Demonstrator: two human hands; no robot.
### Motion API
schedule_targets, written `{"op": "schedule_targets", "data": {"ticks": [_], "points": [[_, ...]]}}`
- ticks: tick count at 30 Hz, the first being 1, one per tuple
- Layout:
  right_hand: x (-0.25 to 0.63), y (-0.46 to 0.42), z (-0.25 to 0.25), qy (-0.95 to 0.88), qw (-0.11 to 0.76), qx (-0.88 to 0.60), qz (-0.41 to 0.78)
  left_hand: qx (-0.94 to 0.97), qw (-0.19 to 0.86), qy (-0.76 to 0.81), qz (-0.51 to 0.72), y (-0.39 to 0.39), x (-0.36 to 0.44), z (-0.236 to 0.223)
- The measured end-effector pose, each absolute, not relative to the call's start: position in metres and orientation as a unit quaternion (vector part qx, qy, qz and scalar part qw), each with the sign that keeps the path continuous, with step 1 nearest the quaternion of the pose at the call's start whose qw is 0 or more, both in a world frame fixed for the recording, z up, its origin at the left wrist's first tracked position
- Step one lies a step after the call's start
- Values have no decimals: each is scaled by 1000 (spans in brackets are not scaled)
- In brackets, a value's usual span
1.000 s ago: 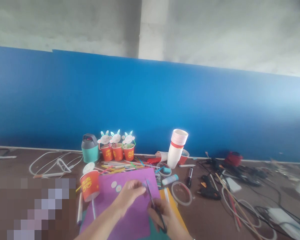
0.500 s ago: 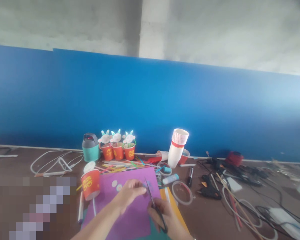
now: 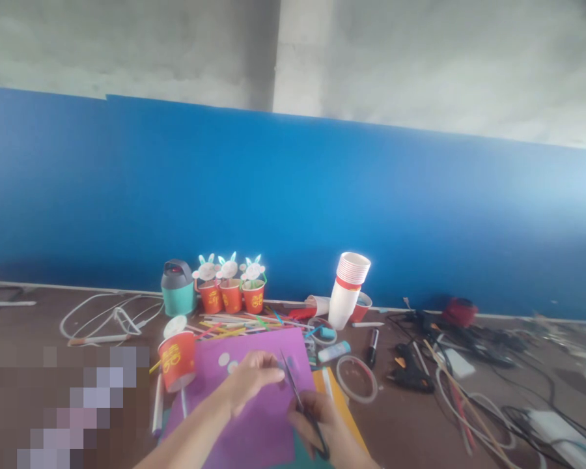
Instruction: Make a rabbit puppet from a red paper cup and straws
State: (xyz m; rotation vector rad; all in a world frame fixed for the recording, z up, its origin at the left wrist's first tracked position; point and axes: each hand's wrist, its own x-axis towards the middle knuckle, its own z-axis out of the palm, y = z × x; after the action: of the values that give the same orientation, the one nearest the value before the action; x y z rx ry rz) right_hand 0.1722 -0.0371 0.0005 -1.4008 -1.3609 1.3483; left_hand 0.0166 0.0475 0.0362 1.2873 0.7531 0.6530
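While the right hand [image 3: 322, 420] gripped the black-handled scissors [image 3: 293, 383], the left hand [image 3: 254, 381] was just beside the blade tips, over the purple sheet [image 3: 261, 430]. Right fingers were curled closed around the scissor handles; blades pointed up and slightly left, looked nearly together, exact gap too blurred to tell. Left thumb and fingers were pinched on a small bluish piece [image 3: 280, 366], close to the blades; shape not readable, contact with the blades couldn't be told.

Purple sheet lay on the brown table [image 3: 390, 430], over a teal sheet [image 3: 305, 453] and partly over an orange sheet [image 3: 344, 410] to the right. White disc [image 3: 223, 359] lay flat on the purple sheet beyond the left hand, a second disc [image 3: 232, 367] near it, partly hidden.

Left of the purple sheet: tilted red cup [image 3: 177, 361] with yellow print and a white round piece [image 3: 174, 326] at its top. Behind: colored sticks [image 3: 224, 322] in a loose pile, then three upright red cups [image 3: 231, 296] with white eared faces, next to a teal container [image 3: 178, 299] with gray top. Right side: leaning stack of white cups [image 3: 344, 293], glue stick [image 3: 334, 352], clear ring [image 3: 356, 379], black marker [image 3: 372, 347], black glue gun [image 3: 410, 368]. Blue partition [image 3: 293, 195] stood behind the table.
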Motion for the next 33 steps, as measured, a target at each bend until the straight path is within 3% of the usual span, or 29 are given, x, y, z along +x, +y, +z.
{"op": "schedule_targets", "data": {"ticks": [33], "points": [[175, -39, -10, -550, 358, -524, 543, 569, 724, 300, 248, 54, 11, 28]]}}
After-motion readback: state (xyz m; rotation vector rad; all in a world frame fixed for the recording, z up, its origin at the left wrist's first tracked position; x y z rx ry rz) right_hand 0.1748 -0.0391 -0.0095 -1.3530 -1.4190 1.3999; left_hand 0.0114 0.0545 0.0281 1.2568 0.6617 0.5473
